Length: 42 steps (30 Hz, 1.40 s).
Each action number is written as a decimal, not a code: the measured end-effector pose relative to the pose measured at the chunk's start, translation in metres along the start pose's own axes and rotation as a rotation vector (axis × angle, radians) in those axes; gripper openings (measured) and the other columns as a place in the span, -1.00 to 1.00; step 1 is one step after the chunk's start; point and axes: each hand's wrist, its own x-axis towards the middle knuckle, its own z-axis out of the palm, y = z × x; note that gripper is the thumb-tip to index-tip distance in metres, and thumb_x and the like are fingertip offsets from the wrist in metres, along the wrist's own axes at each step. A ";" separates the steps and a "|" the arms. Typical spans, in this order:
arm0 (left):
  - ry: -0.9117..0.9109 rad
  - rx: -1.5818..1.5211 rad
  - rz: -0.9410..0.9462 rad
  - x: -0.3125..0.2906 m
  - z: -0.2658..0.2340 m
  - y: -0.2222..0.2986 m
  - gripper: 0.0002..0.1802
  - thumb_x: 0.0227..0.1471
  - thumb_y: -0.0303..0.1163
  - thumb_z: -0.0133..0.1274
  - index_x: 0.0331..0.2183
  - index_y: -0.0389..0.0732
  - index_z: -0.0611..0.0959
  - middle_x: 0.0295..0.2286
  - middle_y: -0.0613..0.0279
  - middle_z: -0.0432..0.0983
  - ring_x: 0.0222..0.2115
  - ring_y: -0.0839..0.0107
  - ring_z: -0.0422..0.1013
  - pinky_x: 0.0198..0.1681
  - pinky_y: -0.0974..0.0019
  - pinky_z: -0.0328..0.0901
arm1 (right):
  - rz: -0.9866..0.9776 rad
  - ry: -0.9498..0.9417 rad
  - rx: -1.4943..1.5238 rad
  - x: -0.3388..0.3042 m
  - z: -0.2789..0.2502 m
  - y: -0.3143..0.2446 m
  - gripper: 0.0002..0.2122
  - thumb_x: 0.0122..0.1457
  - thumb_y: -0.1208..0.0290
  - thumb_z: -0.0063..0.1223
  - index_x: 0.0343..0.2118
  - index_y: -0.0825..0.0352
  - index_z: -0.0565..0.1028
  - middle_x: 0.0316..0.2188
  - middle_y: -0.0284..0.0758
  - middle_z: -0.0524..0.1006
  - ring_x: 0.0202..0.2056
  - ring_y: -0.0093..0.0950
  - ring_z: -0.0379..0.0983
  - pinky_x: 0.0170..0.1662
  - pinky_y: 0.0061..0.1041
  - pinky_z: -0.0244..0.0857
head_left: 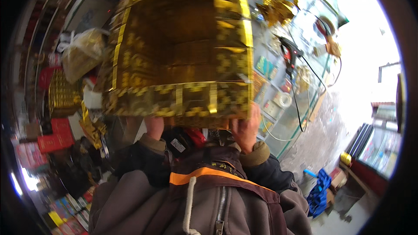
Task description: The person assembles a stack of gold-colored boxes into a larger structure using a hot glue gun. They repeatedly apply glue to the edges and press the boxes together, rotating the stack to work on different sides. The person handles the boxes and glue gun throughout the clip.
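Observation:
A large gold foil-covered box (183, 98) with a star-like pattern fills the upper middle of the head view, its open side facing me. Gold strips run along its edges, and the inside looks brown-gold and bare. My left hand (154, 127) is at the box's lower left edge, its fingers hidden beneath it. At the lower right corner, my right hand (247, 127) grips the box from the side, fingers against its wall. Both hands seem to hold the box up between them. Part of the box is blurred.
Right of the box, a glass counter (285, 141) carries a glue gun (291, 54) with its cord, tape rolls (283, 100) and crumpled gold foil (276, 9). A plastic bag (82, 54) and red boxes (56, 135) are at left. A blue bag (320, 193) lies at lower right.

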 end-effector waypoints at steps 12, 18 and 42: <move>0.094 -0.871 0.120 0.017 -0.047 0.027 -0.53 0.07 -0.53 0.04 0.06 -0.31 0.45 -0.04 -0.17 0.33 -0.05 -0.15 0.29 0.03 0.03 0.25 | 0.061 -0.111 -0.302 -0.009 -0.002 0.010 -0.64 0.26 0.47 -0.02 0.10 0.42 0.33 -0.19 -0.04 0.44 -0.17 -0.14 0.41 -0.04 -0.25 0.28; 0.169 -0.675 0.218 0.023 -0.046 0.015 -0.35 -0.01 -0.36 0.28 0.13 -0.19 0.49 0.01 0.14 0.39 0.07 0.06 0.26 0.14 0.05 0.22 | 0.102 -0.108 -0.448 -0.010 0.000 0.000 -0.66 0.26 0.43 0.01 0.05 0.43 0.35 -0.17 -0.13 0.45 -0.17 -0.28 0.38 -0.03 -0.34 0.29; 0.081 -0.914 0.156 0.028 -0.030 0.013 -0.35 -0.06 -0.43 0.29 0.11 -0.24 0.52 0.02 0.14 0.42 0.10 0.10 0.28 0.17 0.14 0.26 | 0.129 -0.206 -0.510 -0.025 -0.014 -0.005 -0.65 0.36 0.33 -0.01 0.07 0.48 0.44 0.02 -0.02 0.50 0.04 -0.14 0.41 0.15 -0.22 0.22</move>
